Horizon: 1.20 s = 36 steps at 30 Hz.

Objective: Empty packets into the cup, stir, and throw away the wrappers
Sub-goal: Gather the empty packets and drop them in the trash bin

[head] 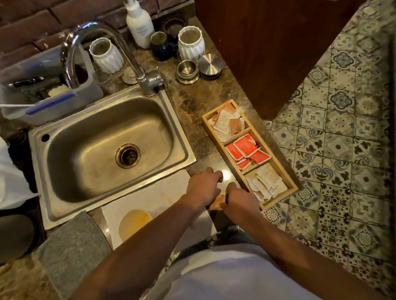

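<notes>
A cup (134, 222) of amber liquid stands on a white paper (148, 195) near the counter's front edge, with a thin wooden stirrer (167, 197) lying beside it. Right of the cup, my left hand (204, 187) and my right hand (239, 199) meet with curled fingers and pinch a small packet (221, 186) between them. An orange-brown packet (217, 202) shows just below the hands. A wooden three-part tray (230, 161) lies to the right, holding beige, red (246, 150) and white packets.
A steel sink (112, 151) with a faucet (96, 44) fills the left. Behind it stand a soap bottle (139, 25), white ribbed cups, a dark mug and steel tins. A grey cloth (75, 249) lies at the front left. Tiled floor (333, 152) drops off on the right.
</notes>
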Tool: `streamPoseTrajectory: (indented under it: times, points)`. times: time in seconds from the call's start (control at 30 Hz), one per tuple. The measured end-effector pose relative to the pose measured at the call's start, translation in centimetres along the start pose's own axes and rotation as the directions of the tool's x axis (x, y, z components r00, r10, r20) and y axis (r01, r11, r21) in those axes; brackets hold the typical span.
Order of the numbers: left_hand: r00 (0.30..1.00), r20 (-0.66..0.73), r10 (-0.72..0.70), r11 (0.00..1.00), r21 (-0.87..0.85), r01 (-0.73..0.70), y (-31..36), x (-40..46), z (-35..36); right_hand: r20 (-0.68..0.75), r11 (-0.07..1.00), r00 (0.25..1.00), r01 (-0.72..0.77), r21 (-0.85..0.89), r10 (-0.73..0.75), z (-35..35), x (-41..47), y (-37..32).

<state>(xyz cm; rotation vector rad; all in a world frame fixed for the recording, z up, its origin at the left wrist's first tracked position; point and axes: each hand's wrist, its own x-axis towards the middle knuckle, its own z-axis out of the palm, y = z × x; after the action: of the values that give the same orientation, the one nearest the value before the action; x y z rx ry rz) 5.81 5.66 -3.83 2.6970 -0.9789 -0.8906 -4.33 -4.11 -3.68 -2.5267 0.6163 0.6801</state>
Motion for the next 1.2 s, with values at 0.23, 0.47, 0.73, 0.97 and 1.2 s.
streamPoseTrajectory:
  times: [0.23,0.47,0.73,0.97,1.2]
  points:
    - [1.0,0.017,-0.015,1.0,-0.023,0.016,-0.3,-0.1,0.3,-0.032,0.996,0.998,0.047,-0.076,-0.05,0.6,0.0,0.2]
    - [0.999,-0.005,-0.049,0.992,-0.12,0.048,-0.6,-0.5,0.7,0.004,0.994,0.998,0.055,-0.093,-0.055,0.6,0.1,0.0]
    - [0.958,-0.183,-0.222,0.912,-0.388,0.137,-1.0,-0.8,-0.8,0.065,0.994,0.998,-0.015,0.111,0.007,-0.6,0.0,0.0]
    - [0.886,-0.326,-0.331,0.831,-0.546,0.109,-2.1,-2.8,-4.6,0.099,0.827,0.995,-0.07,0.558,0.017,-3.9,0.2,-1.3]
    - [0.795,-0.396,-0.46,0.719,-0.691,0.071,-5.1,-6.8,-7.8,-0.031,0.742,0.997,0.068,0.666,-0.064,-7.2,-0.4,-5.0]
